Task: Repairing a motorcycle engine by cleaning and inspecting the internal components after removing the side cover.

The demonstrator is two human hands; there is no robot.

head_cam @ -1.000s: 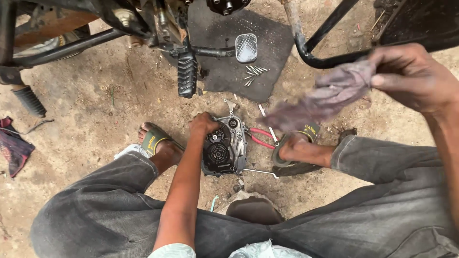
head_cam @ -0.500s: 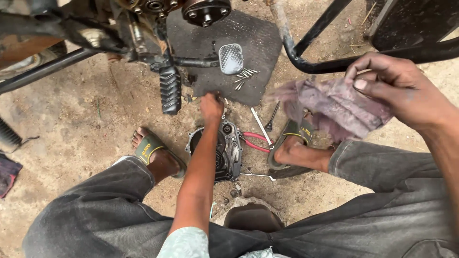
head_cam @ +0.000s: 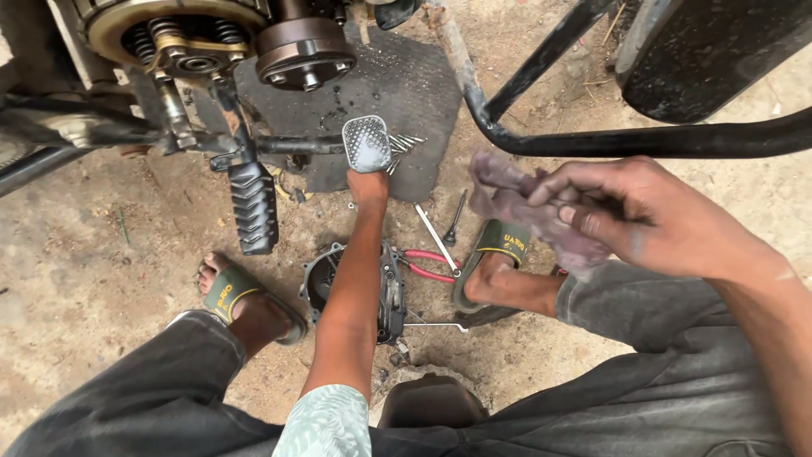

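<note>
My left hand (head_cam: pixel 368 186) reaches forward to the edge of a dark rubber mat (head_cam: pixel 406 85). Its fingers are tucked under a metal foot pedal (head_cam: pixel 366 144), beside a small pile of bolts (head_cam: pixel 406 141). Whether it holds anything is hidden. My left forearm crosses over a dark engine cover (head_cam: pixel 317 279) lying on the dirt between my feet. My right hand (head_cam: pixel 643 220) is raised on the right, shut on a crumpled purple rag (head_cam: pixel 507 199).
Red-handled pliers (head_cam: pixel 427 267) and a thin metal tool (head_cam: pixel 436 233) lie beside the cover. A motorcycle's exposed clutch (head_cam: pixel 178 34), ribbed footpeg (head_cam: pixel 254 207) and black frame tube (head_cam: pixel 592 140) stand ahead. I squat in green sandals (head_cam: pixel 228 296) over a stone (head_cam: pixel 431 402).
My left hand left the engine cover and stretched forward to the mat by the pedal. My right hand brought the rag lower and closer. The view moved toward the motorcycle.
</note>
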